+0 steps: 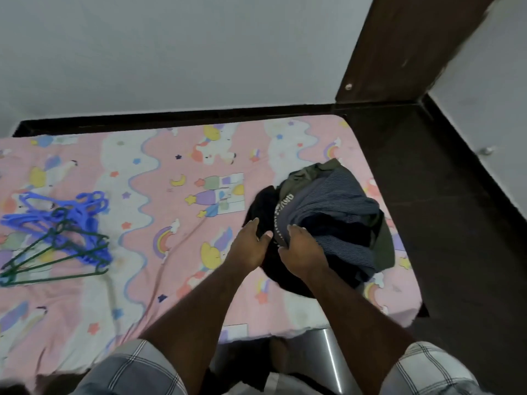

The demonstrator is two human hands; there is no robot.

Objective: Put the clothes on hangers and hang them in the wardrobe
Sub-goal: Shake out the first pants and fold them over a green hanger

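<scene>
A heap of clothes (336,212) lies at the right end of the bed: a blue striped garment on top, an olive one with white lettering, and a black one underneath. My left hand (249,246) reaches onto the black garment at the heap's left edge, fingers extended and thumb out. My right hand (302,252) grips the edge of the lettered and striped fabric, fingers curled into it. A bundle of blue hangers (65,215) and green hangers (54,255) lies on the sheet at the far left.
The bed (171,252) has a pink cartoon-print sheet. A dark wooden frame (445,209) runs along its right side, with a dark upright panel (399,52) behind. A pale wall stands at the back. Checked sleeves show at the bottom.
</scene>
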